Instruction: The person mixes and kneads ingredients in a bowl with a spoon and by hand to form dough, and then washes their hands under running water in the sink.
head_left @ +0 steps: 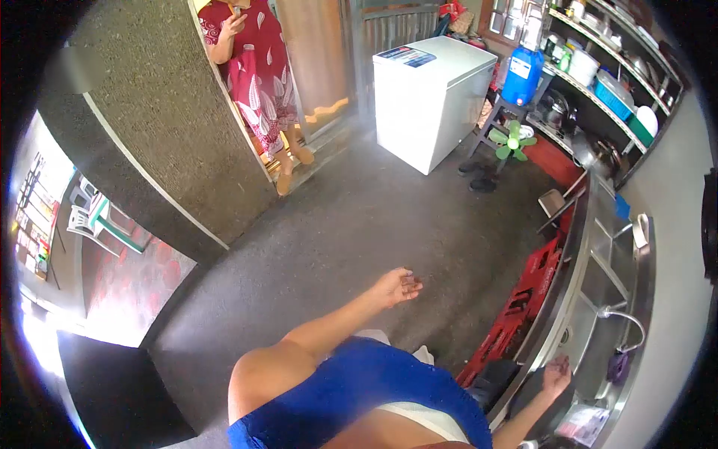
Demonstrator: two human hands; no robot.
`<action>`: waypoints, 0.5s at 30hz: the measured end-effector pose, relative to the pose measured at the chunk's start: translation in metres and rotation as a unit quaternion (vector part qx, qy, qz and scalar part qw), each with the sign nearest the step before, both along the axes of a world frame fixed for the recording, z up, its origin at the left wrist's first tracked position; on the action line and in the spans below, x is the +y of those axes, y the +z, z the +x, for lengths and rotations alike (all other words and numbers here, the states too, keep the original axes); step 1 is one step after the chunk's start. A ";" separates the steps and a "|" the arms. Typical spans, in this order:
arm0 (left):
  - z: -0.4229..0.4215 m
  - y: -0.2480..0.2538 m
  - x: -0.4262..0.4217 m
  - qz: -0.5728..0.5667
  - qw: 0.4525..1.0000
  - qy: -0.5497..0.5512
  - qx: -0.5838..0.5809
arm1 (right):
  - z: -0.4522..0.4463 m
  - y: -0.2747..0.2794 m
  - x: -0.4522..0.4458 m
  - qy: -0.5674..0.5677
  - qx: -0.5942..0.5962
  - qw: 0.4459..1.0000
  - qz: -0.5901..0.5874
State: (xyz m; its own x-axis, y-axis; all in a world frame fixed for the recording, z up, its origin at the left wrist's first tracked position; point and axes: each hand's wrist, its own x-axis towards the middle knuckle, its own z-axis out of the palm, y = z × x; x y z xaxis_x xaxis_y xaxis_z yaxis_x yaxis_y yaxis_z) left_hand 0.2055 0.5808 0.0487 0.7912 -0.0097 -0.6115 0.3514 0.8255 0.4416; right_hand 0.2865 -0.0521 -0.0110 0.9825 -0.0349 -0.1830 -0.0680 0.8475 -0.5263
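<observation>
My left hand point(399, 288) is held out in front of me above the dark floor, with its fingers loosely curled and nothing visible in them. On the right, my right hand point(556, 376) hovers over the near end of the metal sink counter point(607, 275), its fingers slightly bent and no object showing in it. Whether it touches the counter I cannot tell. Close to it are the sink basin point(577, 329), a curved faucet point(636, 320), a purple cloth-like item point(618, 367) and a clear plastic packet point(583, 423).
Red crates point(516, 307) stand under the counter. Further off are a white chest freezer point(419, 97), a blue water container point(521, 75), a green fan point(513, 142) and dish shelves point(598, 82). A person in a red patterned dress point(258, 67) stands in the doorway.
</observation>
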 end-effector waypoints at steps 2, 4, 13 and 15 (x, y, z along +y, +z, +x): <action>0.026 -0.001 -0.008 -0.026 1.000 0.008 0.000 | 0.034 0.009 -0.023 -0.152 0.137 0.978 -0.038; 0.055 -0.002 -0.021 -0.054 0.998 -0.013 -0.034 | 0.068 0.013 -0.051 -0.213 0.205 0.954 -0.050; 0.248 -0.004 -0.121 -0.044 0.997 -0.045 -0.044 | 0.235 -0.080 -0.255 -0.289 0.162 0.941 -0.072; 0.292 0.001 -0.148 -0.038 0.997 -0.047 -0.049 | 0.254 -0.112 -0.292 -0.194 0.123 0.939 -0.256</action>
State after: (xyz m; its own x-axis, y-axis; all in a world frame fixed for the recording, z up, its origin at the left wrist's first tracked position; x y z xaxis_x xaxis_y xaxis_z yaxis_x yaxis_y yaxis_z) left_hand 0.4980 0.4324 0.0498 0.8407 -0.1306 -0.5255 0.3872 0.8234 0.4148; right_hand 0.5409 -0.3437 -0.1228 0.8081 -0.5270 -0.2632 0.0214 0.4728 -0.8809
